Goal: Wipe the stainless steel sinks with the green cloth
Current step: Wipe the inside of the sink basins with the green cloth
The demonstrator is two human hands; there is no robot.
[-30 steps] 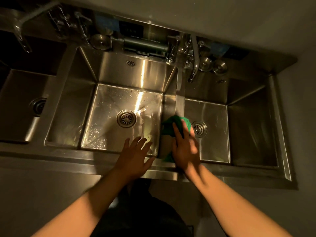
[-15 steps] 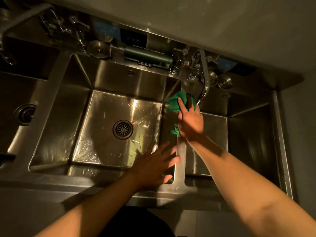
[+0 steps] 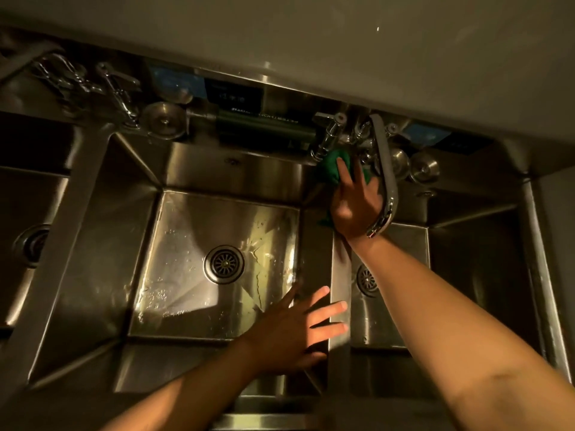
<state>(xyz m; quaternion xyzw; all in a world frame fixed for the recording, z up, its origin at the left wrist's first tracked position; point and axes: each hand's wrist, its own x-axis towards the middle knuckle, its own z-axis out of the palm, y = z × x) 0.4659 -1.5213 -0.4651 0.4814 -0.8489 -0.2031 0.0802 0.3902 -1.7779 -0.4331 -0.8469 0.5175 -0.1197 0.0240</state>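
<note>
Green cloth on the sink divider.
The crumpled green cloth [image 3: 333,170] lies under my right hand [image 3: 354,203] at the far end of the ridge [image 3: 339,275] between the wet middle sink [image 3: 174,244] and the right sink [image 3: 404,290].

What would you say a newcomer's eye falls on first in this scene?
The bright green cloth stands out against the dim steel, pressed by the right hand at the far end of the steel divider, beside the curved chrome faucet spout. Next come the wet, gleaming middle stainless steel basin with its round drain strainer and the left hand spread open near the divider's front end.
</note>
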